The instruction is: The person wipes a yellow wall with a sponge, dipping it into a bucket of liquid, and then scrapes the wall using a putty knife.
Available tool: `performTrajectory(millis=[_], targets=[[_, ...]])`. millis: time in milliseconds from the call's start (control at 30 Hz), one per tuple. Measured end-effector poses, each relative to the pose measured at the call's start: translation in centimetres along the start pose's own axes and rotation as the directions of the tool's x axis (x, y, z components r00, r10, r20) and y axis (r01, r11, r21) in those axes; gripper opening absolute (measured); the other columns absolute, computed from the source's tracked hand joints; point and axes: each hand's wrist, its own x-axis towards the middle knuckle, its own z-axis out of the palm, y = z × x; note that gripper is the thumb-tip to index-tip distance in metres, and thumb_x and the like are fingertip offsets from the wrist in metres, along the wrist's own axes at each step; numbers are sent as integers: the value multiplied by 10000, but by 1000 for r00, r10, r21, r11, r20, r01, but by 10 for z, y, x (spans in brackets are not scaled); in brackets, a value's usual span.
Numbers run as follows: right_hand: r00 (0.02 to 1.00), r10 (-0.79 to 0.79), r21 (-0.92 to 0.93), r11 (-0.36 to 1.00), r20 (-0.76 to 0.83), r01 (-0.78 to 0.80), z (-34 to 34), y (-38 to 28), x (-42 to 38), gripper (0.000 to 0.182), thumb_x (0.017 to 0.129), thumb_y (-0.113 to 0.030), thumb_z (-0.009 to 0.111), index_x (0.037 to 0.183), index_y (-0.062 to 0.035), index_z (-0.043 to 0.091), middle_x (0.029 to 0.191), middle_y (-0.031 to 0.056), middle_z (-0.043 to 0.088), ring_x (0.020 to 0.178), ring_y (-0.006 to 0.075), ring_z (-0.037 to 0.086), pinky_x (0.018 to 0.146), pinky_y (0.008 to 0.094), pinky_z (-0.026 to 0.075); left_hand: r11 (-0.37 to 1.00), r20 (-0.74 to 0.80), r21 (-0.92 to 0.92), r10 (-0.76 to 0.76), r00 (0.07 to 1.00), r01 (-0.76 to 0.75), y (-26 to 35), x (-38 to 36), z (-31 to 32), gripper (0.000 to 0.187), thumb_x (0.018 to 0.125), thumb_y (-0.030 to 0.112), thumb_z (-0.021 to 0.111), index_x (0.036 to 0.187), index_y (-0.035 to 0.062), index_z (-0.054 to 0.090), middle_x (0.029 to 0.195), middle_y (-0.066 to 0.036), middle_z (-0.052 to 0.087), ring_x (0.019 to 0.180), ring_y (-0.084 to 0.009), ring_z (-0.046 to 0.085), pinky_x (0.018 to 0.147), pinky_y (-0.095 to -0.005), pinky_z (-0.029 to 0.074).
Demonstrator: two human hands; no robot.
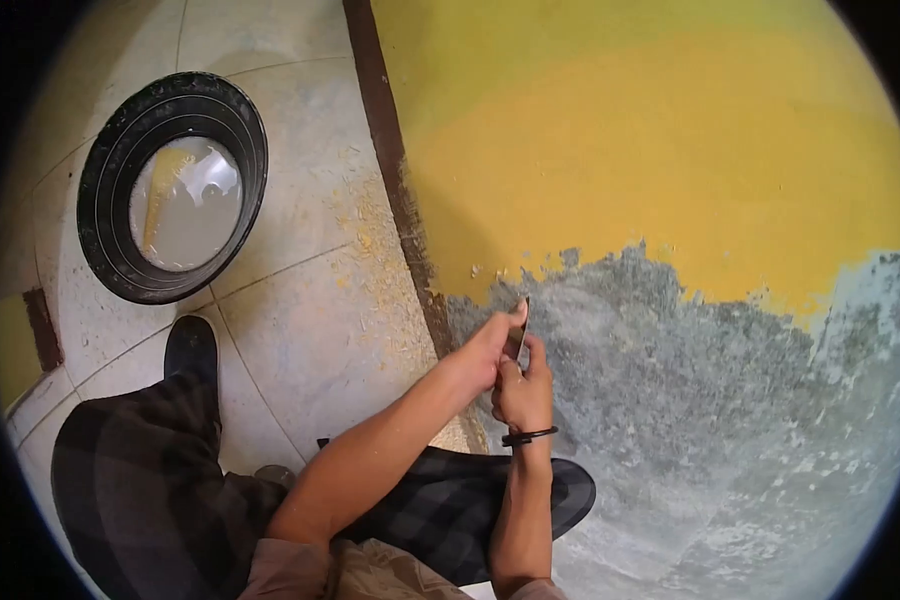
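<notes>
A scraper (515,343) with a thin metal blade is held by both hands in front of the wall. My left hand (496,340) is closed near its blade, the thumb pointing up along it. Just right of it, my right hand (526,392) wraps round the lower part, with a black band on the wrist. Yellow paint (620,150) covers the upper wall and ends in a ragged edge above the hands. Below that edge the wall shows bare grey plaster (670,400). The handle is mostly hidden by the fingers.
A black bucket (95,200) with cloudy liquid stands on the tiled floor at the left. Yellow paint flakes (370,245) are scattered along the brown baseboard (378,100). My feet in dark shoes (191,348) and my bent legs are below.
</notes>
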Motion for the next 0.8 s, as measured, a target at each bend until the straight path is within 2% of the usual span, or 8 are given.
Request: performTrajectory(millis=[200, 333, 400, 533, 600, 667, 733, 800], targets=[[998, -39, 18, 999, 41, 38, 19, -6, 15, 362, 800, -75, 518, 1149, 11, 475, 1026, 248, 617, 1015, 346, 598, 870, 388, 446, 991, 33, -70, 117, 993, -114, 16, 19, -17, 320, 835, 439, 610, 848, 128, 536, 663, -57, 518, 546, -182, 479, 520, -356, 419], [999, 48, 78, 996, 18, -50, 4, 5, 12, 352, 806, -101, 516, 1143, -3, 488, 955, 251, 623, 947, 354, 613, 805, 389, 458, 1000, 19, 23, -18, 1000, 17, 7, 13, -5, 329, 828, 452, 613, 883, 145, 509, 659, -38, 499, 538, -191, 450, 551, -348, 428], [994, -95, 1, 996, 54, 95, 12, -11, 24, 348, 813, -110, 532, 1141, -3, 495, 961, 247, 625, 942, 346, 617, 800, 393, 463, 986, -80, -86, 134, 988, -141, 21, 22, -10, 279, 833, 393, 633, 895, 145, 521, 676, -11, 487, 574, -158, 452, 550, -321, 410], [997, -57, 85, 995, 57, 52, 28, -3, 24, 348, 862, -163, 507, 1172, -5, 491, 974, 256, 615, 930, 357, 611, 789, 396, 464, 984, -50, 85, 162, 985, -158, 27, 3, -17, 329, 825, 481, 623, 776, 170, 527, 648, 37, 437, 514, -86, 362, 418, -265, 288], [994, -105, 79, 992, 27, 103, 21, 1, 16, 360, 887, -193, 473, 1191, 0, 484, 876, 239, 636, 842, 361, 632, 742, 404, 475, 971, 10, 155, 182, 983, -181, 24, -8, -21, 395, 828, 513, 605, 797, 129, 517, 691, 9, 475, 554, -77, 416, 443, -238, 334], [999, -37, 141, 989, 38, 31, 7, -30, -10, 376, 897, -195, 452, 1213, 7, 475, 720, 197, 638, 699, 337, 649, 659, 410, 485, 962, -287, 192, 246, 926, -196, 30, -37, -13, 459, 840, 452, 620, 1007, 36, 522, 855, -49, 544, 757, -132, 514, 634, -266, 456], [994, -107, 74, 991, -28, 109, 12, -27, -18, 391, 888, -208, 466, 1207, 18, 479, 635, 183, 622, 605, 344, 639, 600, 422, 490, 904, -292, 151, 428, 855, -400, 24, -33, -29, 445, 832, 475, 619, 921, 46, 540, 778, -32, 535, 685, -117, 516, 576, -246, 443], [918, -361, -407, 873, -166, 270, 22, -7, -12, 354, 868, -232, 496, 1120, 16, 516, 652, 214, 618, 627, 378, 631, 596, 446, 490, 801, -295, 112, 592, 750, -588, 20, -32, -43, 447, 824, 498, 619, 834, 55, 558, 701, -15, 526, 614, -103, 517, 518, -225, 430]])
